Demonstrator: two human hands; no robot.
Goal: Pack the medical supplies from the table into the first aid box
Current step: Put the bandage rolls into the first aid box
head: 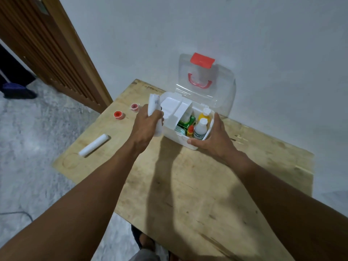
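The white first aid box [174,137] stands open on the wooden table [207,185], its clear lid [222,95] with a red handle leaning against the wall. Inside are a white bottle [200,129], a yellow bottle [204,114], a small red-capped bottle [190,129] and a green packet [186,123]; a white inner tray [174,106] is tilted up at the left. My left hand [146,125] grips a white bandage roll [155,104] upright beside the box's left side. My right hand [216,136] holds the box's front right corner.
On the table's left part lie another white bandage roll [94,145] and two small red tape rolls [118,115] [134,107]. A brown slatted door [56,49] stands at the left, the white wall behind. Someone's dark shoe [17,90] is on the grey floor.
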